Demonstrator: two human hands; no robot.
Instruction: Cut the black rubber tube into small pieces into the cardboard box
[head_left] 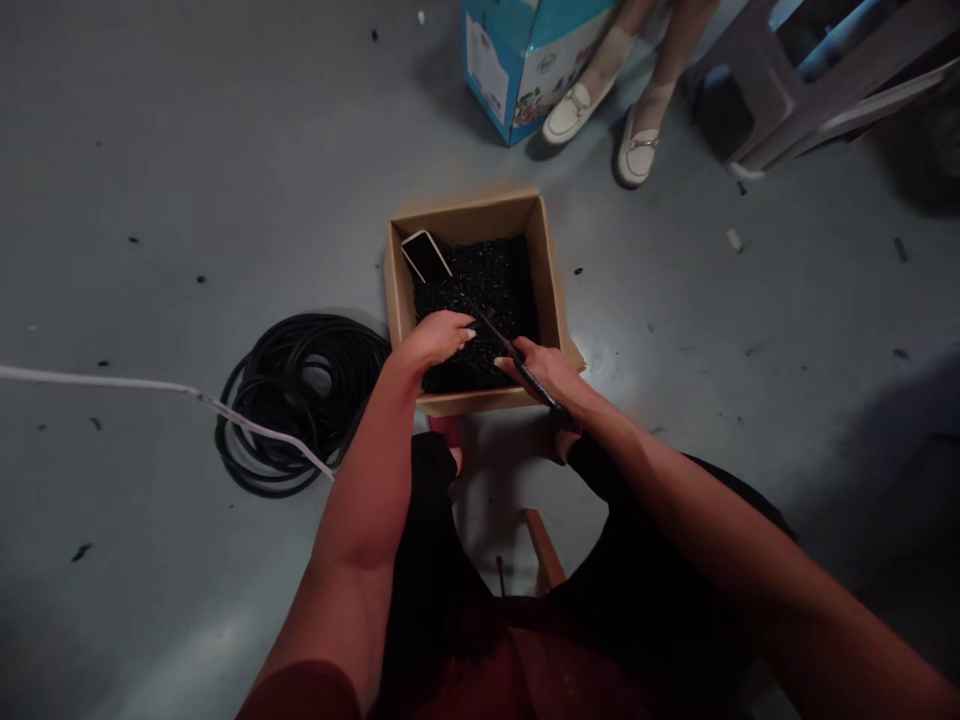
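A cardboard box [551, 290] stands open on the floor in front of me, with many small black pieces [491, 270] inside. Over it, my right hand [544, 368] is closed around a long thin black strip [534, 385], which slants from the middle of the box back past my wrist. My left hand [442, 337] is above the box's left part, its fingers drawn together close to the strip. Whatever lies between those fingers is too small and dark to make out. A phone-like dark rectangle with a pale edge [427, 258] leans in the box's far left corner.
Coiled black tubing [259, 400] lies left of the box, with a white cord [150, 382] running toward it. Beyond are a blue carton [491, 70], another person's feet in pale shoes [640, 150] and a grey plastic stool [772, 110]. Small black scraps dot the floor.
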